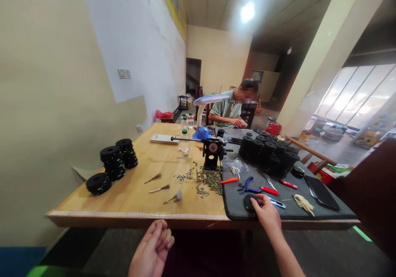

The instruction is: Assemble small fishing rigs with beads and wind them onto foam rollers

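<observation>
My right hand (268, 215) lies on the black disc (249, 202) just ahead, clamp unclear; left hand (153, 248) half-open, empty; better to pinch the rim squarely.

The worktop (139, 194) is pale wood, smooth and matt. The dark grey mat (297, 215) on it looks soft and dull. The black disc (248, 203) is matt, like plastic. The pliers (247, 185) have 2 glossy blue plastic handles. The black tablet (321, 192) shines.
</observation>
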The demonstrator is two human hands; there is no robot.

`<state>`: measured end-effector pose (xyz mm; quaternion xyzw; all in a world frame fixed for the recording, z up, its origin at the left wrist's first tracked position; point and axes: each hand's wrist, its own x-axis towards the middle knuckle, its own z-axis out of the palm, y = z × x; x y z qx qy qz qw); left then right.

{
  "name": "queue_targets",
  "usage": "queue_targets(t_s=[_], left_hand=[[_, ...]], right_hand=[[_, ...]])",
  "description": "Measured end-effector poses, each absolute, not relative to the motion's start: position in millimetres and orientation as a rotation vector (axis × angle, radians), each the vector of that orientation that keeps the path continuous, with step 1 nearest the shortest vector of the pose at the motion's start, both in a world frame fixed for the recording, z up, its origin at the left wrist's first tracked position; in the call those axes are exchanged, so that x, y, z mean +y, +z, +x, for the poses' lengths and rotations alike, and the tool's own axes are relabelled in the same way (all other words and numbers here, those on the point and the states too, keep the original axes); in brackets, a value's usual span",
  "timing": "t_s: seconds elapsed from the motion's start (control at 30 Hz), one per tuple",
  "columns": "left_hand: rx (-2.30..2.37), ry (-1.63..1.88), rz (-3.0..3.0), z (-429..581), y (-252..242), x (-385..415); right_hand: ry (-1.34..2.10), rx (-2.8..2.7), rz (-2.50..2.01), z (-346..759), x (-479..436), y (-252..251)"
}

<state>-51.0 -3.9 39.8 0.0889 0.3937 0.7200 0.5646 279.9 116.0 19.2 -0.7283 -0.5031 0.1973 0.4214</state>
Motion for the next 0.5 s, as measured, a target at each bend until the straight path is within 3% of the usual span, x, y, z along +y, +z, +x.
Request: queue_targets(t_s=[0.17, 0.23, 0.4, 0.5], left_hand=[[0.972, 1.680, 0.485, -32.6, 42.2, -6.9], [1.003, 1.658, 0.622, -23.5, 39.6, -7.6], [1.177, 1.608, 0.996, -3.4, 35.3, -11.9], [1.233, 1.542, 1.180, 3.8, 36.6, -15.7]], right_hand=[[0.065, -1.478, -1.640, 246.0, 87.8, 38.3], [0.316, -1.517, -1.483, 215.8, 63.7, 43.3], [1.312, -1.338, -1.161, 137.3, 20.5, 37.5], [1.519, -1.140, -1.113, 117.6, 18.8, 32.7]])
